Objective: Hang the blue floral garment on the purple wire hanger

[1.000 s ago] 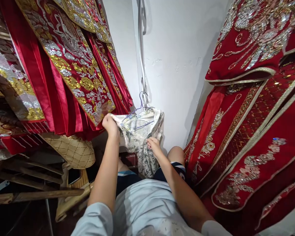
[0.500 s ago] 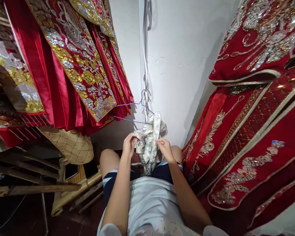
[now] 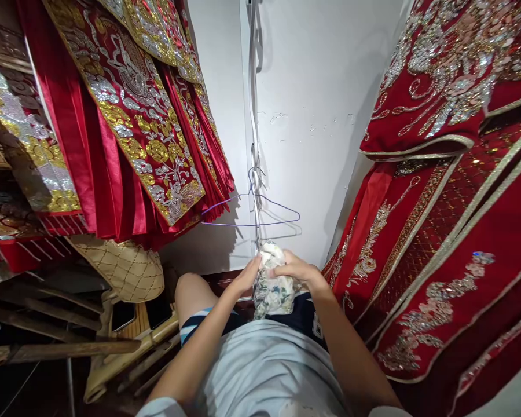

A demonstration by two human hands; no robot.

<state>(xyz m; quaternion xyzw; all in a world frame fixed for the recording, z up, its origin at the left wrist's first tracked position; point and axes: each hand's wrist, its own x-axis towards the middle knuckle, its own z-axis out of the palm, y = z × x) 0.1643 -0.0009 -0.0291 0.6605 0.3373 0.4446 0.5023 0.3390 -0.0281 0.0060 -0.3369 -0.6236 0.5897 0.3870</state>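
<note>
A white cloth with a green and blue floral print (image 3: 275,294) is bunched up over my lap, just below a thin purple wire hanger (image 3: 264,224). My left hand (image 3: 248,275) presses on the cloth's left side, fingers closed against it. On the right side, my right hand (image 3: 298,271) grips the cloth with its thumb across the front. The hanger hangs bare from a white strap (image 3: 252,104) on the wall, and neither hand touches it.
Red garments with gold and silver sequins (image 3: 156,145) hang at the left, their hem near the hanger. More beaded red garments (image 3: 451,231) fill the right. A bamboo chair (image 3: 69,347) at lower left holds two dark phone-like objects. Behind stands a white wall (image 3: 312,150).
The floral cloth has come off the hanger and is bunched lower between my hands. The hanger's right side is now uncovered. My hands have moved closer together.
</note>
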